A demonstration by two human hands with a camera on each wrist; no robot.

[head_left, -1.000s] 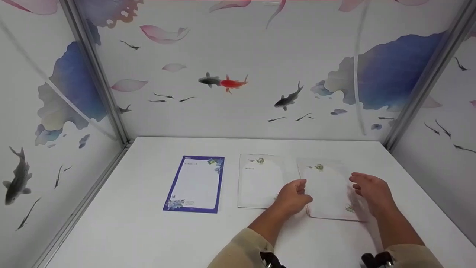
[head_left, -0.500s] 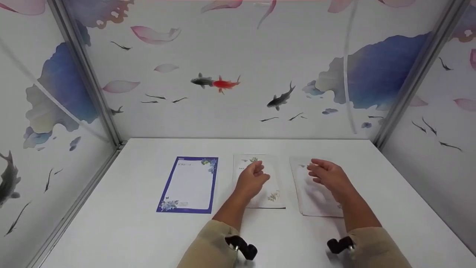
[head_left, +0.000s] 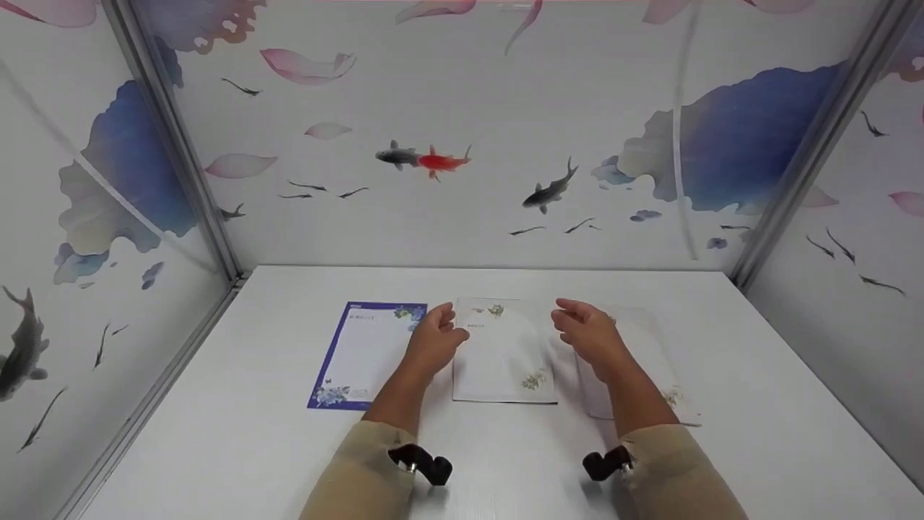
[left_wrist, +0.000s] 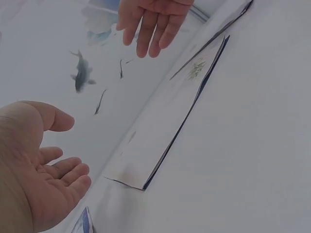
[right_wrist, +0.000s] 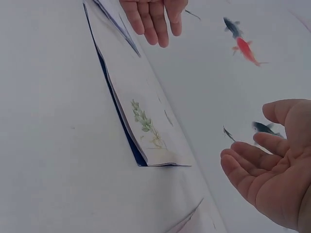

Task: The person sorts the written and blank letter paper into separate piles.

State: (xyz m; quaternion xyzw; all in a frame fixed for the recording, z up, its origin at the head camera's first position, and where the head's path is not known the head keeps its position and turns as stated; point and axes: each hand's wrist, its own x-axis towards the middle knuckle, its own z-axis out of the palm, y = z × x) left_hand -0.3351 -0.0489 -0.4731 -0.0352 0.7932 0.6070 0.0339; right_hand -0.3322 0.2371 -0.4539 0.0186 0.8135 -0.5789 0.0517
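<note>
A white writing pad (head_left: 498, 354) with small printed flowers lies in the middle of the white table. In both wrist views its layered pages (left_wrist: 160, 121) show a dark blue backing underneath. My left hand (head_left: 432, 345) hovers by the pad's left edge and hides part of a purple-bordered sheet (head_left: 354, 361). Fingers apart and loosely bent, it holds nothing. Above the gap right of the middle pad is my right hand (head_left: 592, 338), also holding nothing, its palm turned toward the left one. It partly covers another pale flowered pad (head_left: 646, 354).
A white wall (head_left: 447, 231) printed with fish and petals rises behind the table (head_left: 505, 469). Metal posts (head_left: 173, 144) stand at the corners. Black wrist mounts (head_left: 426, 466) stick out from both sleeves.
Both hands have moved left, from around the right pad to either side of the middle one. The papers look unmoved on the table; the head view has shifted slightly.
</note>
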